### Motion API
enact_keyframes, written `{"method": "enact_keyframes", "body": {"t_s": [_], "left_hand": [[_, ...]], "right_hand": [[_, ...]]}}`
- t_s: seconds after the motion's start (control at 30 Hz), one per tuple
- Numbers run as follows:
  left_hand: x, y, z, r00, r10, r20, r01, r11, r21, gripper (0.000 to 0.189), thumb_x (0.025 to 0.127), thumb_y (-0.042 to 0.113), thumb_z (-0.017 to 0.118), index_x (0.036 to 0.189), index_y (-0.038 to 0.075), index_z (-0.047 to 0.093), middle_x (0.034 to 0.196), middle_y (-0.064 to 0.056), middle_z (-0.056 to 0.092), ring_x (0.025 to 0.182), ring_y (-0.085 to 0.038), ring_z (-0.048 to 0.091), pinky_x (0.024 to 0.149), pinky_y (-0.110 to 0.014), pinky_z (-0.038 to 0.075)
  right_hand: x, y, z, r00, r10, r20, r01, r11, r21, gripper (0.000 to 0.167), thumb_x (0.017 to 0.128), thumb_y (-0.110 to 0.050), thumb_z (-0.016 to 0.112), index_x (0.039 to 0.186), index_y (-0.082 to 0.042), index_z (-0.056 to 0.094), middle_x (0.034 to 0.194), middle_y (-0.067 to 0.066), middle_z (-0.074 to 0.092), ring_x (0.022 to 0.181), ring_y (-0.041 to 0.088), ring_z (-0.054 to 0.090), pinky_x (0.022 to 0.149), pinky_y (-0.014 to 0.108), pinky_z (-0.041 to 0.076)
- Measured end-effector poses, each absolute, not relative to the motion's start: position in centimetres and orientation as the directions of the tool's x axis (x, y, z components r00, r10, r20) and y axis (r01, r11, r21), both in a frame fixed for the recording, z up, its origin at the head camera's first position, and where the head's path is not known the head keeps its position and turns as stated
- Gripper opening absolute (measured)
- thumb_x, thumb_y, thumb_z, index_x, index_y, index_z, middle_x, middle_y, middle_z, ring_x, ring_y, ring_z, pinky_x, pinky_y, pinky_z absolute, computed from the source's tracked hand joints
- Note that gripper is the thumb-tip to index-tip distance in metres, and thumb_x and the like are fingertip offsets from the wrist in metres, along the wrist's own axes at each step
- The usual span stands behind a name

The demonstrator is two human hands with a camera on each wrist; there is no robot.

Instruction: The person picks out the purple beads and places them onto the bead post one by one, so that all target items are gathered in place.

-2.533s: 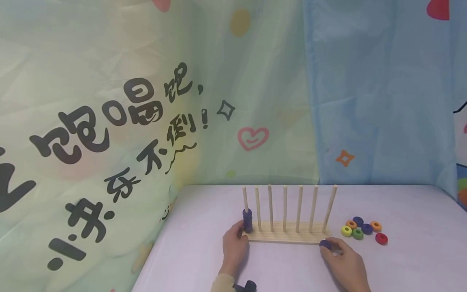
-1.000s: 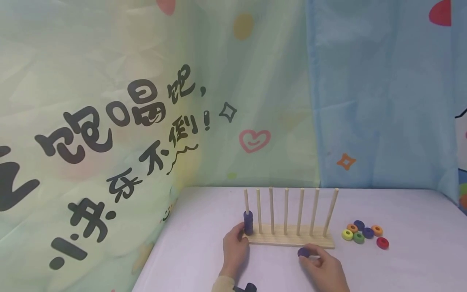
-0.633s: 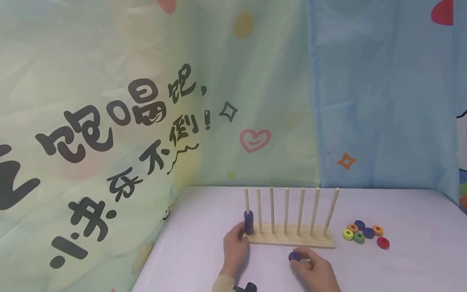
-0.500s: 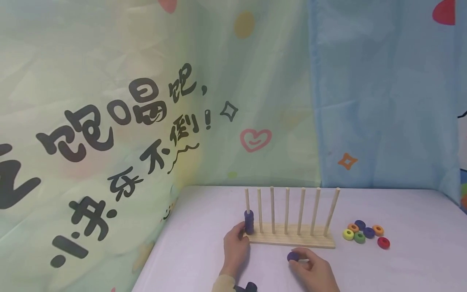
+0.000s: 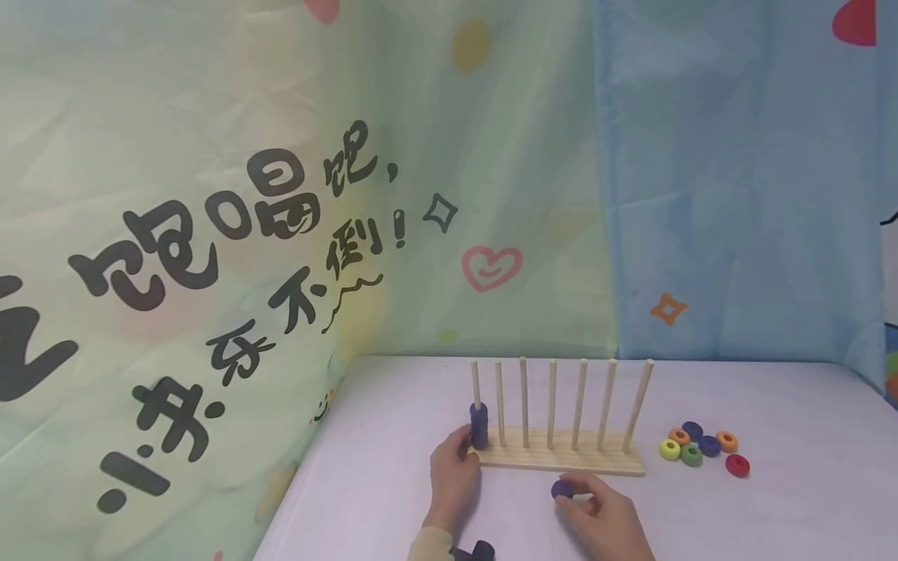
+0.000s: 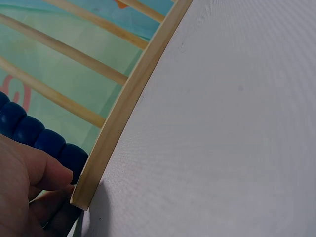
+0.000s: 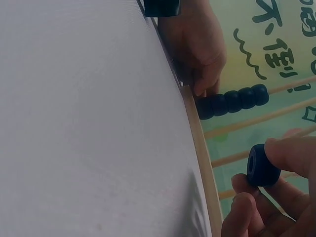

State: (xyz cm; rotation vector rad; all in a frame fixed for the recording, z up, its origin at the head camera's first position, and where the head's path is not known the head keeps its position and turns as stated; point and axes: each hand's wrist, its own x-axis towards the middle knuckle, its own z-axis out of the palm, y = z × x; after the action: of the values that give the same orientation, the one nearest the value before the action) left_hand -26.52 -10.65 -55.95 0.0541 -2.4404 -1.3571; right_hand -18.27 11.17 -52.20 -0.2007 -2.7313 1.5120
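A wooden peg rack (image 5: 559,451) with several upright pegs stands on the table. Its leftmost peg carries a stack of blue beads (image 5: 479,427), seen up close as blue beads (image 6: 48,143) in the left wrist view. My left hand (image 5: 452,477) grips the left end of the rack's base, thumb beside the lowest bead; part of its fingers is hidden behind the base. In front of the rack, my right hand (image 5: 609,516) pinches a single blue bead (image 7: 262,166) between thumb and fingers. The bead's hole shows in the right wrist view. The other pegs are bare.
To the right of the rack lie loose beads: a yellow bead (image 5: 669,449), a green bead (image 5: 691,456), a red bead (image 5: 737,466), plus orange and blue ones. A printed curtain (image 5: 491,195) hangs behind the white table (image 5: 793,514).
My right hand has carried the blue bead leftward from the rack's right end to in front of its middle, then nearly stopped. The left hand has kept its hold on the base.
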Motion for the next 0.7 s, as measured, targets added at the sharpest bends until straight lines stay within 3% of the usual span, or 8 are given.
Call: {"method": "enact_keyframes", "body": {"t_s": [0.3, 0.7], "left_hand": [[-26.7, -10.7, -56.1, -0.934, -0.199, 0.298, 0.143, 0.555, 0.819, 0.048, 0.073, -0.004, 0.060, 0.119, 0.006, 0.068, 0.118, -0.010, 0.069, 0.117, -0.031, 0.062, 0.104, -0.048, 0.045], [-26.7, -10.7, -56.2, -0.937, -0.202, 0.286, 0.136, 0.543, 0.828, 0.048, 0.073, -0.005, 0.061, 0.119, 0.007, 0.068, 0.119, -0.009, 0.069, 0.117, -0.031, 0.061, 0.105, -0.047, 0.045]], "right_hand": [[-18.1, 10.6, -50.3, -0.995, 0.102, -0.015, 0.065, 0.505, -0.861, 0.035, 0.084, -0.021, 0.075, 0.117, -0.013, 0.068, 0.106, 0.003, 0.069, 0.064, 0.010, 0.053, 0.051, 0.021, 0.046], [-18.5, 10.1, -48.6, -0.981, 0.056, 0.186, -0.135, 0.489, -0.862, 0.031, 0.083, -0.018, 0.076, 0.113, -0.016, 0.069, 0.100, 0.001, 0.071, 0.063, 0.004, 0.055, 0.052, 0.020, 0.048]]}}
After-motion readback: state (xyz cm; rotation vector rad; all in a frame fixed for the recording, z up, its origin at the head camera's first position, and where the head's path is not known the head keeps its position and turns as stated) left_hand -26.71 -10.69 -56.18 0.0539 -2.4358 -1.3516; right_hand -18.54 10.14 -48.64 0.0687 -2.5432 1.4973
